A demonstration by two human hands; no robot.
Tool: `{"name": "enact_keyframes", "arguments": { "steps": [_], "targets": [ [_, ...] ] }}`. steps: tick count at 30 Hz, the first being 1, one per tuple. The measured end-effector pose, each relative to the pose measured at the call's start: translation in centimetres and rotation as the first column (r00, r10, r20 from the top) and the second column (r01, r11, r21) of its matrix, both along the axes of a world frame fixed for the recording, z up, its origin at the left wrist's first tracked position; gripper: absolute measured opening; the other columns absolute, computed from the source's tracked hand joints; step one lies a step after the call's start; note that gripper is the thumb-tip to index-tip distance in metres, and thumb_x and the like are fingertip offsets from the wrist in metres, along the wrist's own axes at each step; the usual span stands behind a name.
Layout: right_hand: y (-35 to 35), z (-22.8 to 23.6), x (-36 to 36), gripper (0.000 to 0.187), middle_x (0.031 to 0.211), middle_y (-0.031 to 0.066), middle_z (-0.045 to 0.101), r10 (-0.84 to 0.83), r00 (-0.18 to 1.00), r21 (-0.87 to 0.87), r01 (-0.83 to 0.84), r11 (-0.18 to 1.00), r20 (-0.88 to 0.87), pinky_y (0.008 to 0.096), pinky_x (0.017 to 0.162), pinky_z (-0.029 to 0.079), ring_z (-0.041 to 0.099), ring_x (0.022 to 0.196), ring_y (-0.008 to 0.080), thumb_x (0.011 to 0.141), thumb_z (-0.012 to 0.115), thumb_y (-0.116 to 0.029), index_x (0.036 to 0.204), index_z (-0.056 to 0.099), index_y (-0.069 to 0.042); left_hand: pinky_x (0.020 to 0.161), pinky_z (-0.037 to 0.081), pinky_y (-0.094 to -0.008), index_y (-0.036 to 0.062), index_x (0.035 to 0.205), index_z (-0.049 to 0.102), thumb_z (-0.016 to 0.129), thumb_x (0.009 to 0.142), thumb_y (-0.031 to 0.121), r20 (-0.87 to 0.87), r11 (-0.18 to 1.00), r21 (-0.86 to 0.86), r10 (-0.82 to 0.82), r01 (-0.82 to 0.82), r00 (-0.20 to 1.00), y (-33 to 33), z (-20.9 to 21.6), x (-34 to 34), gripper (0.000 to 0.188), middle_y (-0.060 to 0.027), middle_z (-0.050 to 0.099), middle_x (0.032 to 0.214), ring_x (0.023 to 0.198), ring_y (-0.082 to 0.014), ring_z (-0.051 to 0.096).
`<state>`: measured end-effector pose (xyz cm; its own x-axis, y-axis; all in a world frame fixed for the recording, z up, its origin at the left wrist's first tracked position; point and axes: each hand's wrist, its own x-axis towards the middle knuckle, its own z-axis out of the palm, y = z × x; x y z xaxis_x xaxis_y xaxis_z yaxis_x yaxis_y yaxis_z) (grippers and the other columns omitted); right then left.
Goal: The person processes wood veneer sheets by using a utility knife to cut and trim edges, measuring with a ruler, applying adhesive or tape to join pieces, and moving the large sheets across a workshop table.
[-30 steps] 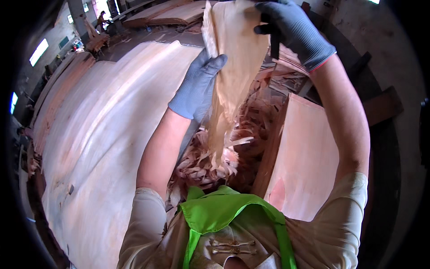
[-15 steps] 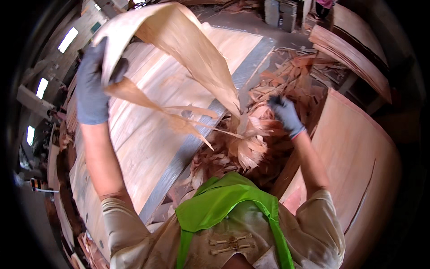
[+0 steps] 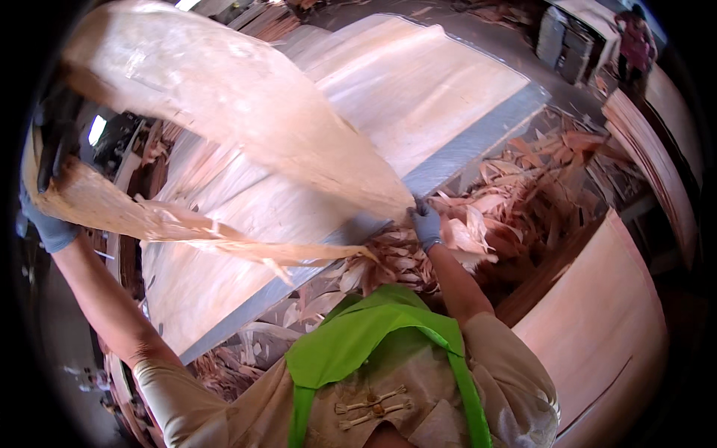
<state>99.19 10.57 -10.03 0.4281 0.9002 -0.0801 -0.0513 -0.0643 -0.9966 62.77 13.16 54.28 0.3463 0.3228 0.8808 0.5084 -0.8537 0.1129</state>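
A long, pale sheet of wood veneer (image 3: 246,112) bows upward over the table on my left. My left hand (image 3: 48,216), in a grey glove with dark fingers, grips its folded end at the far left edge, partly in shadow. A torn, narrow tail of the veneer trails from there to the right, low over the table. At the other end, my gloved right hand (image 3: 427,226) pinches the tapered tip at the table's edge, beside the scraps. Beneath the veneer, more pale sheets (image 3: 373,82) lie flat on the grey-edged table (image 3: 478,138).
Curled reddish veneer scraps (image 3: 515,187) heap up right of the table, in front of me. A large curved veneer stack (image 3: 597,313) stands at my right, with another stack (image 3: 650,164) beyond it. Another person (image 3: 635,45) is at the far right, near grey blocks (image 3: 564,45).
My right hand has gone from above the scraps to the veneer's tip and closed on it. My left hand has moved outward to the left, stretching the veneer wider. The view has turned somewhat.
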Motion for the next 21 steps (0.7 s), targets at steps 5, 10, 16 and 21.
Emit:
{"name": "enact_keyframes", "arguments": {
  "steps": [5, 10, 16, 21],
  "targets": [
    [1.1, 6.4, 4.1, 0.018, 0.088, 0.0003, 0.061, 0.179, 0.958, 0.191, -0.137, 0.972, -0.226, 0.0219, 0.070, 0.046, 0.054, 0.077, 0.0074, 0.084, 0.061, -0.004, 0.102, 0.059, 0.001, 0.072, 0.048, -0.0238, 0.0033, 0.125, 0.048, 0.046, 0.095, 0.021, 0.118, 0.966, -0.122, 0.243, -0.229, 0.963, -0.3, 1.6, -12.8, 0.035, -0.0037, 0.058, 0.104, 0.086, -0.0119, 0.057],
    [4.7, 15.7, 11.8, 0.016, 0.088, 0.0025, 0.061, 0.232, 0.968, 0.278, -0.250, 0.928, 0.095, 0.0237, 0.072, 0.047, 0.056, 0.078, 0.0085, 0.088, 0.055, -0.005, 0.102, 0.058, 0.002, 0.066, 0.046, -0.0224, 0.0037, 0.118, 0.052, 0.050, 0.094, 0.021, 0.164, 0.494, -0.869, 0.357, -0.037, 0.919, -1.9, -0.3, -29.2, 0.030, 0.0012, 0.058, 0.091, 0.075, -0.0081, 0.055],
    [9.5, 30.4, 22.8, 0.026, 0.093, 0.0170, 0.065, -0.435, 0.586, 0.512, 0.040, 0.858, 0.683, 0.0303, 0.073, 0.049, 0.064, 0.085, 0.0187, 0.081, 0.060, -0.005, 0.107, 0.061, -0.002, 0.074, 0.045, -0.0235, 0.0028, 0.100, 0.062, 0.062, 0.085, 0.013, -0.206, 0.438, -0.829, 0.337, -0.347, 0.919, 4.0, -9.5, -26.0, 0.018, 0.0031, 0.060, 0.092, 0.080, -0.0067, 0.054],
    [8.4, 44.0, 20.5, 0.034, 0.107, 0.0091, 0.064, -0.772, 0.396, 0.846, -0.021, 0.533, 0.497, 0.0258, 0.087, 0.045, 0.060, 0.096, 0.0164, 0.077, 0.053, 0.006, 0.110, 0.060, -0.003, 0.073, 0.045, -0.0235, 0.0004, 0.094, 0.063, 0.060, 0.081, 0.001, -0.314, 0.560, -0.706, 0.301, -0.434, 0.900, 13.2, -14.9, -31.4, 0.013, 0.0033, 0.061, 0.084, 0.078, -0.0064, 0.053]
  ]
}}
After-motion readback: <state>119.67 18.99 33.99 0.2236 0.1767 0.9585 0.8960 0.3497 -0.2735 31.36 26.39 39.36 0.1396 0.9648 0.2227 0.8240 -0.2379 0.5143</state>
